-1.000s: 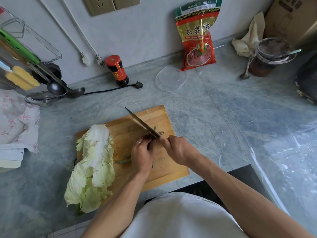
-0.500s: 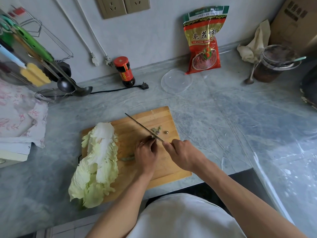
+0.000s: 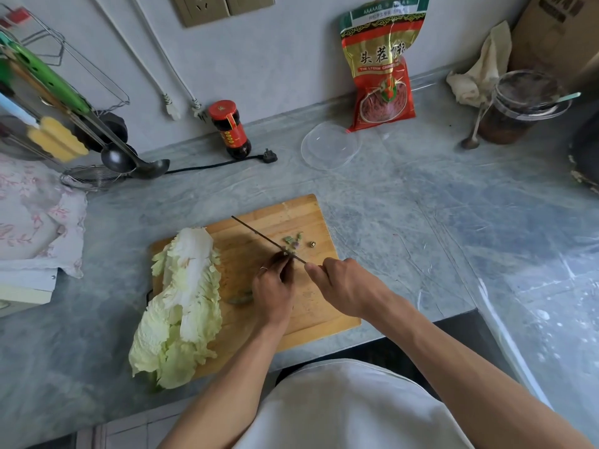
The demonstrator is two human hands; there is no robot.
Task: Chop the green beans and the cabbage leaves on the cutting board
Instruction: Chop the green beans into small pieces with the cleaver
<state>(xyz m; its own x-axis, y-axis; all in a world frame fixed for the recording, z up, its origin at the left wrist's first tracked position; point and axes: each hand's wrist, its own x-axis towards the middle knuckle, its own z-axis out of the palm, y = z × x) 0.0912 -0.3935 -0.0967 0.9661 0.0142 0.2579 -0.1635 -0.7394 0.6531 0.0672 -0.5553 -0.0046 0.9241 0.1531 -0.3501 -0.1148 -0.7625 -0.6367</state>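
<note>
One slim green bean (image 3: pixel 241 299) runs left-right beneath the pinching left hand (image 3: pixel 274 291), its cut end meeting the steel knife (image 3: pixel 267 239) the right hand (image 3: pixel 345 286) grips.

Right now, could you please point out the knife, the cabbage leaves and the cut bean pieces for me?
knife (image 3: pixel 259 234): head view, middle of the blade.
cabbage leaves (image 3: pixel 184 296): head view, pale central ribs.
cut bean pieces (image 3: pixel 293 239): head view, small pile beyond the blade.

Both forearms reached forward, bare. Left hand (image 3: pixel 272 293) lay knuckles-up, fingers curled under. Right hand (image 3: pixel 343 283) was clenched, thumb forward.
</note>
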